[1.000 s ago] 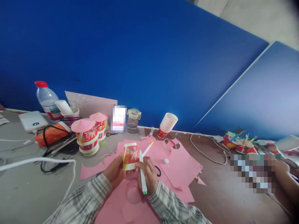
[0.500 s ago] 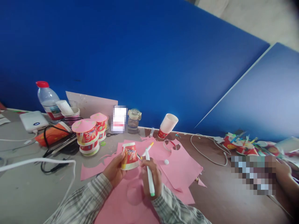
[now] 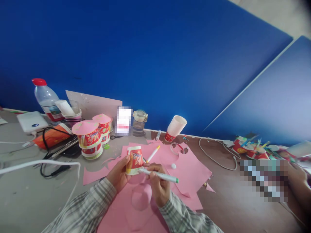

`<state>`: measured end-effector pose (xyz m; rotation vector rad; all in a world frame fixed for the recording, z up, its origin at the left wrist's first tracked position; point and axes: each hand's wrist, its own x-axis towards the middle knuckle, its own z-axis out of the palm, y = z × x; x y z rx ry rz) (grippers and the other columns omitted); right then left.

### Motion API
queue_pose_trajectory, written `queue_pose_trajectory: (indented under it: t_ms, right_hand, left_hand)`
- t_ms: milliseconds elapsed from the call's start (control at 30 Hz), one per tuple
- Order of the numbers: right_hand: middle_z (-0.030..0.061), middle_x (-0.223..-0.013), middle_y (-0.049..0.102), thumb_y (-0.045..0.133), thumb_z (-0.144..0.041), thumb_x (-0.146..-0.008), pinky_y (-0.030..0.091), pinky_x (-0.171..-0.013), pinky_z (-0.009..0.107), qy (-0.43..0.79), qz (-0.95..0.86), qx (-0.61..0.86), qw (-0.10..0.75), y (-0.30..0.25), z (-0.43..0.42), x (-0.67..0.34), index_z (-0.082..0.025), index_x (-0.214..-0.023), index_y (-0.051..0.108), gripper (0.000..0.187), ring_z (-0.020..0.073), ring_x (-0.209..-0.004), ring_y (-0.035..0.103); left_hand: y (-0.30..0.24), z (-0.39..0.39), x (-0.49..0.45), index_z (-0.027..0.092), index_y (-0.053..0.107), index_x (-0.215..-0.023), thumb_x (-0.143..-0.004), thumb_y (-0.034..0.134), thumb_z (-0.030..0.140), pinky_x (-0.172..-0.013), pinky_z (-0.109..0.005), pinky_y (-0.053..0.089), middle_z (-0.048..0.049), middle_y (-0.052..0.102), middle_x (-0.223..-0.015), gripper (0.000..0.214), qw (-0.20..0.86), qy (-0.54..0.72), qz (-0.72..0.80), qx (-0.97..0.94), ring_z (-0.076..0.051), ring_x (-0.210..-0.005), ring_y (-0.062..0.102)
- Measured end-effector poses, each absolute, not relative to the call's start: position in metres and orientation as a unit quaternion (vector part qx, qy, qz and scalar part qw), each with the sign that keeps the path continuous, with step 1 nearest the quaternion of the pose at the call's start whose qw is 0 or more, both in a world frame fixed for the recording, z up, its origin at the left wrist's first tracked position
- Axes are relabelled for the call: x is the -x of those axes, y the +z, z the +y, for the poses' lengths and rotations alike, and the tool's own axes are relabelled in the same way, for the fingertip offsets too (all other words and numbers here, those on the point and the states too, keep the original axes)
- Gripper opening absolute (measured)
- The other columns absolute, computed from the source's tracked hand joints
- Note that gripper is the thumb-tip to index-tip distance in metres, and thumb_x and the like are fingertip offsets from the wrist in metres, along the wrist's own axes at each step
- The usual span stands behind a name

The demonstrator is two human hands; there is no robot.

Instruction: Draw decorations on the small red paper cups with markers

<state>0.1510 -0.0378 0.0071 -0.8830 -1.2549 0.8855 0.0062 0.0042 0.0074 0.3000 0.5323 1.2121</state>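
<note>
Clutter crowds the left end of the desk: a red-capped water bottle, a white power bank and a stack of pink-lidded cups. Next, the left hand grips an upturned red paper cup above the pink paper, clasping its side. The right hand is closed on a white marker, held nearly level with its tip at the cup's lower rim. A yellow-tipped pen shows just behind. Farther right a tilted cup leans, and another person's hand rests at the edge.
</note>
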Motion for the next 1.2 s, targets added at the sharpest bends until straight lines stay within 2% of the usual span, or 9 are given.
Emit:
queue_pose_trajectory:
  t_ms: [100, 300, 433, 633, 1200]
  right_hand:
    - [0.0038, -0.071, 0.062, 0.053, -0.033, -0.079, 0.048, -0.054, 0.03, 0.388, -0.548, 0.389, 0.631, 0.0085, -0.0379, -0.1507, -0.02, -0.076, 0.064, 0.016, 0.0203, -0.059, 0.059]
    - [0.0016, -0.064, 0.062, 0.051, -0.027, -0.079, 0.039, -0.042, 0.023, 0.371, -0.571, 0.398, 0.614, 0.013, -0.0372, -0.148, -0.019, -0.074, 0.063, 0.015, 0.0137, -0.044, 0.048]
    - [-0.0007, -0.059, 0.058, 0.051, -0.026, -0.079, 0.038, -0.041, 0.023, 0.372, -0.576, 0.403, 0.606, 0.0133, -0.0375, -0.1482, -0.02, -0.072, 0.062, 0.015, 0.0135, -0.042, 0.046]
    - [-0.0002, -0.062, 0.059, 0.05, -0.024, -0.079, 0.04, -0.047, 0.025, 0.369, -0.582, 0.396, 0.607, 0.0152, -0.0375, -0.148, -0.02, -0.071, 0.062, 0.015, 0.0126, -0.043, 0.045]
    - [-0.0015, -0.056, 0.056, 0.051, -0.022, -0.077, 0.036, -0.04, 0.022, 0.367, -0.582, 0.409, 0.6, 0.0152, -0.036, -0.1485, -0.019, -0.07, 0.062, 0.013, 0.0126, -0.041, 0.043]
  left_hand:
    - [0.0082, 0.0035, -0.0067, 0.006, 0.065, -0.082, -0.064, 0.056, 0.022, -0.072, -0.047, 0.049, -0.0179, 0.072, -0.071, 0.026, 0.779, 0.564, 0.239, -0.135, -0.035, -0.079, 0.061]
    - [0.0084, 0.003, -0.0062, 0.005, 0.065, -0.081, -0.065, 0.055, 0.022, -0.076, -0.049, 0.046, -0.0199, 0.072, -0.076, 0.025, 0.78, 0.564, 0.227, -0.152, -0.037, -0.083, 0.059]
    - [0.0085, 0.0027, -0.0061, 0.007, 0.066, -0.08, -0.064, 0.056, 0.024, -0.074, -0.048, 0.047, -0.0185, 0.072, -0.075, 0.025, 0.778, 0.561, 0.233, -0.162, -0.036, -0.081, 0.06]
    - [0.0066, 0.0035, -0.0055, 0.006, 0.065, -0.081, -0.064, 0.056, 0.024, -0.072, -0.046, 0.047, -0.0192, 0.071, -0.077, 0.026, 0.775, 0.559, 0.243, -0.167, -0.035, -0.08, 0.06]
    - [0.006, 0.0038, -0.0054, 0.005, 0.064, -0.083, -0.065, 0.055, 0.024, -0.071, -0.046, 0.048, -0.0198, 0.071, -0.078, 0.027, 0.771, 0.562, 0.249, -0.165, -0.035, -0.079, 0.06]
